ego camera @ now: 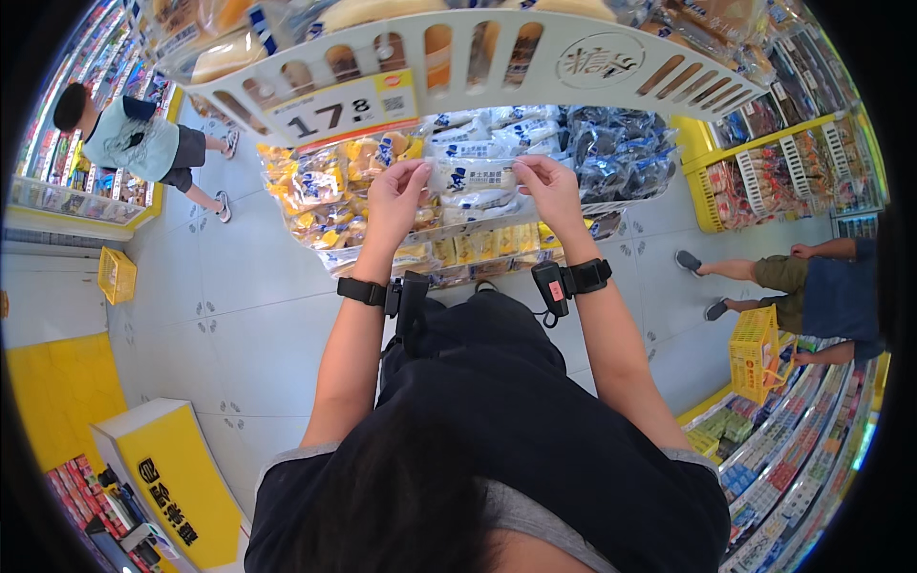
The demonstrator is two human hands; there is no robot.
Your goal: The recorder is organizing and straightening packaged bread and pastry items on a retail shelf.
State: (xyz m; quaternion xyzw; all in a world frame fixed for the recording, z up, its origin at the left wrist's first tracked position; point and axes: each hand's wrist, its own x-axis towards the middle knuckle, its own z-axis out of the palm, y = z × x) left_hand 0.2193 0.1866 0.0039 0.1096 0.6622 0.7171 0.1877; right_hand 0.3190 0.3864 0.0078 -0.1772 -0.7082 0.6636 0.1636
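Between my hands a white wrapped bread packet point(473, 176) is stretched level, its printed face turned up towards me. My left hand point(398, 200) pinches its left end between thumb and fingers. At the other end, my right hand point(550, 188) grips the wrapper in the same way. Behind and beneath it lie more white packets point(494, 132) of the same kind in the display bin. Yellow-wrapped buns point(313, 179) fill the bin's left part, beside my left hand. Dark packets in clear-blue wrap point(620, 150) lie to the right of my right hand.
A white slotted shelf front point(444, 61) with a price sign point(344, 107) overhangs the bin. One person point(143, 140) walks at left; another person point(824, 286) at right carries a yellow basket point(752, 354). A yellow basket point(117, 275) stands on the floor. A yellow counter point(172, 480) is at lower left.
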